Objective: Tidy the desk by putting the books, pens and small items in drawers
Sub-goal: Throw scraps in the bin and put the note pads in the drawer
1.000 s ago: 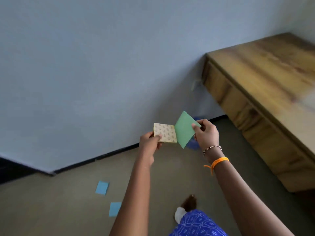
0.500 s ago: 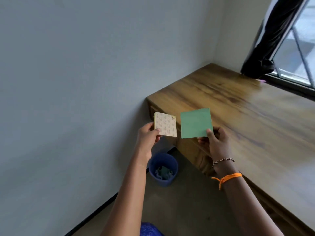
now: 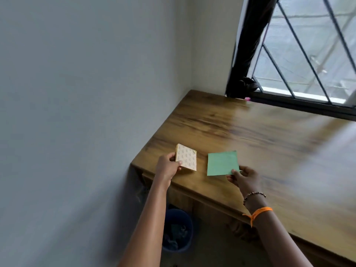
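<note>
My left hand [image 3: 168, 167] grips a small cream pad of sticky notes [image 3: 186, 157] with a faint printed pattern, held by its left edge above the near left corner of the wooden desk [image 3: 269, 143]. My right hand [image 3: 243, 178] pinches a single green square note [image 3: 222, 163] by its lower right corner, flat and a little to the right of the pad. The two papers are apart. Drawer fronts under the desk edge are dim and mostly hidden by my arms.
A blue waste bin [image 3: 178, 230] with scraps in it stands on the floor below the desk corner, between my arms. A grey wall runs along the left. A barred window [image 3: 308, 54] and a dark curtain [image 3: 246, 47] lie behind the desk; a small pink item [image 3: 247, 98] sits at the sill.
My view swung up from the floor to the desk. The green note, first touching the pad, has come off it, and both hands have moved over the desk's corner.
</note>
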